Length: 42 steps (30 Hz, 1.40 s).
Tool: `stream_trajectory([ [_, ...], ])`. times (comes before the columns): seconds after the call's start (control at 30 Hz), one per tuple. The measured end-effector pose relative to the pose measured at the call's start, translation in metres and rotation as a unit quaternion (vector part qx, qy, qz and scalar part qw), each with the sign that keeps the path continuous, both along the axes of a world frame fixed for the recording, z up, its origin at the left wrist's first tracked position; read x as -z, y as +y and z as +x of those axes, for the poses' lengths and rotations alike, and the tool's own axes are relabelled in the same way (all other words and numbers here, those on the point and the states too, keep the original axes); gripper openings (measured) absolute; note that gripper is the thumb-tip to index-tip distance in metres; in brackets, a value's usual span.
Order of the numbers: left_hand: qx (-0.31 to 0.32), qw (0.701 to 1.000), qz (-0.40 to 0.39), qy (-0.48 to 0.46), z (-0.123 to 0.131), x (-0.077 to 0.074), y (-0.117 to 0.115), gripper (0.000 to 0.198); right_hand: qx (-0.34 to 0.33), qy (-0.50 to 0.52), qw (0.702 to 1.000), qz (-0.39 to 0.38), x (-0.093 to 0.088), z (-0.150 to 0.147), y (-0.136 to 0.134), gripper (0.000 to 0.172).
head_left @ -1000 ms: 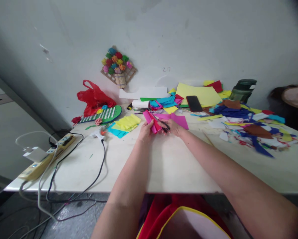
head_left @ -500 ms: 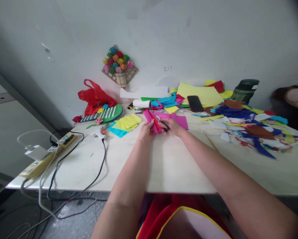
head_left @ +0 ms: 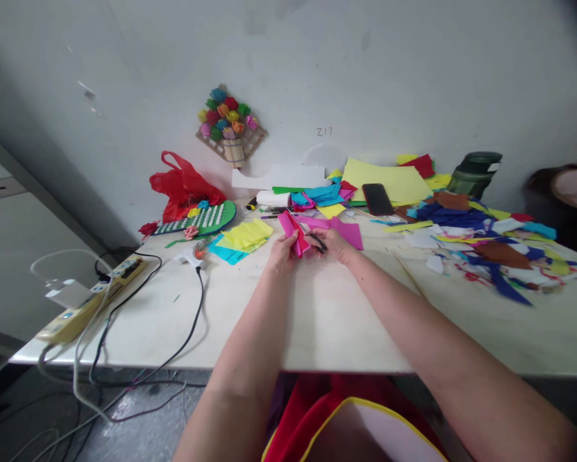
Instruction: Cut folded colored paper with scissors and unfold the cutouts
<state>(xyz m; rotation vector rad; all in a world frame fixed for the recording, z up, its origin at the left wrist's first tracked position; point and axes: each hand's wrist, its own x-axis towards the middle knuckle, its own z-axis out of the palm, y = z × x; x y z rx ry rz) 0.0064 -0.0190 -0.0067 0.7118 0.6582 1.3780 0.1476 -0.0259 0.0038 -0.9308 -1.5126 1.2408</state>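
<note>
Over the middle of the pale table (head_left: pixel 327 321), my left hand (head_left: pixel 282 250) is closed on a folded pink paper piece (head_left: pixel 291 230). My right hand (head_left: pixel 334 244) is closed on black-handled scissors (head_left: pixel 313 239), whose blades lie against the pink paper. A flat magenta sheet (head_left: pixel 346 231) lies just behind my right hand. Both forearms reach forward from the bottom of the view.
Yellow and cyan paper squares (head_left: pixel 242 237) and a glue gun (head_left: pixel 192 255) lie to the left. A power strip (head_left: pixel 83 307) with cables sits at the left edge. A phone (head_left: pixel 377 199), coloured paper scraps (head_left: pixel 485 240), a red bag (head_left: pixel 182 189) and a green jar (head_left: pixel 473 174) stand behind.
My hands stay in nearly the same place, working the scissors along the pink paper. The view has shifted very slightly.
</note>
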Motion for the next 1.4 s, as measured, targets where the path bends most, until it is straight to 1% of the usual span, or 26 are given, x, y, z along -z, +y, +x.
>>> stream_trajectory([
  [0.2,0.006,1.0,0.008,-0.004,0.001,-0.003,-0.004,0.006,-0.017,-0.008,1.0,-0.013,-0.003,-0.001,-0.003,0.024],
  [0.37,0.006,1.0,0.017,0.006,0.001,-0.002,-0.003,0.004,-0.022,-0.031,0.999,-0.024,-0.013,-0.001,-0.012,0.029],
  [0.47,0.007,1.0,0.019,0.008,0.001,-0.001,-0.004,0.004,-0.031,-0.021,0.999,-0.031,-0.016,-0.001,-0.015,0.031],
  [0.67,0.023,1.0,0.017,0.007,0.001,0.001,-0.002,0.007,-0.028,-0.019,0.999,-0.012,-0.008,0.0,-0.008,0.031],
  [0.8,0.038,0.999,0.016,0.013,-0.001,0.003,0.0,0.009,-0.04,-0.025,0.999,-0.009,-0.008,0.002,-0.009,0.031],
  [1.07,0.031,0.999,0.021,0.008,-0.001,0.003,0.0,0.006,-0.067,-0.042,0.997,-0.021,-0.006,0.005,-0.008,0.035],
  [1.23,0.005,0.999,0.03,0.009,-0.001,0.003,0.0,0.012,-0.043,-0.035,0.998,-0.031,-0.006,-0.002,-0.01,0.028],
  [1.3,-0.002,0.999,0.029,0.017,-0.001,0.005,0.001,0.015,-0.029,-0.027,0.998,-0.048,-0.005,-0.006,-0.011,0.024],
  [1.4,-0.012,0.999,0.029,0.027,-0.001,0.008,0.004,0.02,-0.003,-0.012,0.997,-0.079,-0.004,-0.012,-0.012,0.025],
])
